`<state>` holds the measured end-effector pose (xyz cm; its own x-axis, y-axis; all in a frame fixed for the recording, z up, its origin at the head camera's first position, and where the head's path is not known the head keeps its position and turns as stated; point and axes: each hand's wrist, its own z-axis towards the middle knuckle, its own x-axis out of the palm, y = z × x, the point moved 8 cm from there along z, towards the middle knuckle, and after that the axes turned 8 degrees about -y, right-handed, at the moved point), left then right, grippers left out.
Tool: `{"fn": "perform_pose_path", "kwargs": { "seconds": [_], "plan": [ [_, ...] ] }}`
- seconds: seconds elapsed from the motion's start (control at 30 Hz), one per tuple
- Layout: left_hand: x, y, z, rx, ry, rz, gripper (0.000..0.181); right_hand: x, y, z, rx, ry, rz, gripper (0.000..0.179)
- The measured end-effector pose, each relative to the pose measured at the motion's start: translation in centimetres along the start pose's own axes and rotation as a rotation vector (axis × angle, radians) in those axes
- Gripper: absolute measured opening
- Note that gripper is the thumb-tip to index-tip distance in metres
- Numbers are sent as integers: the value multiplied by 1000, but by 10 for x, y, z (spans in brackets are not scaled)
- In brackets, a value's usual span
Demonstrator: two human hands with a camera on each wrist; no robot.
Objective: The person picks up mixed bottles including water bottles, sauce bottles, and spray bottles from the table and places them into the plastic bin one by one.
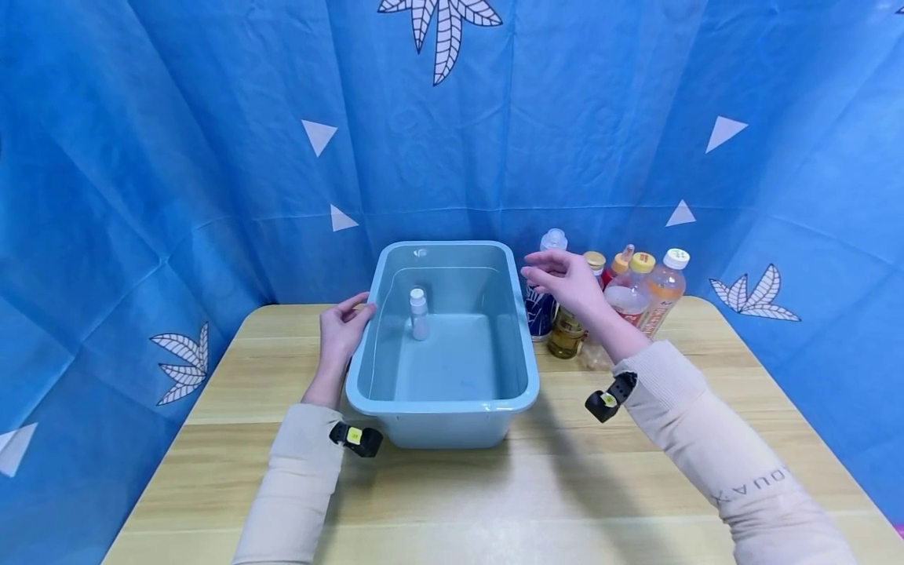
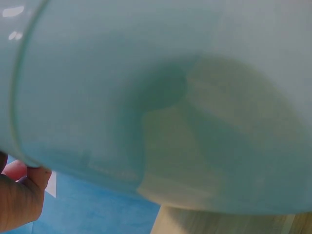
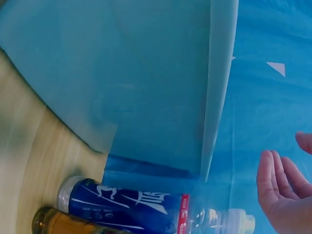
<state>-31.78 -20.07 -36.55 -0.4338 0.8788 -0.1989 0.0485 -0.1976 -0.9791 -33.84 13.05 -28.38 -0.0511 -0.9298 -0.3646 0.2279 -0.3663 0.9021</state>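
A light blue plastic basin (image 1: 452, 430) stands on the table, with a small white-capped bottle (image 1: 419, 315) upright inside it, towards the left. My left hand (image 1: 342, 333) grips the basin's left rim, and in the left wrist view its fingertips (image 2: 39, 178) are at the edge of the rim. To the right of the basin, my right hand (image 1: 568, 284) hovers in front of the bottles with nothing in it. Its fingers are loosely bent and the thumb is apart, nearest a blue-labelled bottle (image 3: 131, 207) with a white cap.
Beside the basin on the right is a cluster: a gold-capped amber bottle (image 1: 565, 333), a yellow-capped bottle (image 1: 628, 298), a white-capped orange-tinted bottle (image 1: 664, 290) and an orange-topped one (image 1: 621, 260) behind. A blue curtain (image 1: 452, 157) hangs beyond the wooden table (image 1: 438, 502).
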Motion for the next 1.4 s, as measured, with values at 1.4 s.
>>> {"fn": "perform_pose_path", "kwargs": {
  "seconds": [1.4],
  "plan": [
    [-1,-1,0,13,-1,-8,37,-92,-33,-50,-145,-562,115,31]
  ]
}}
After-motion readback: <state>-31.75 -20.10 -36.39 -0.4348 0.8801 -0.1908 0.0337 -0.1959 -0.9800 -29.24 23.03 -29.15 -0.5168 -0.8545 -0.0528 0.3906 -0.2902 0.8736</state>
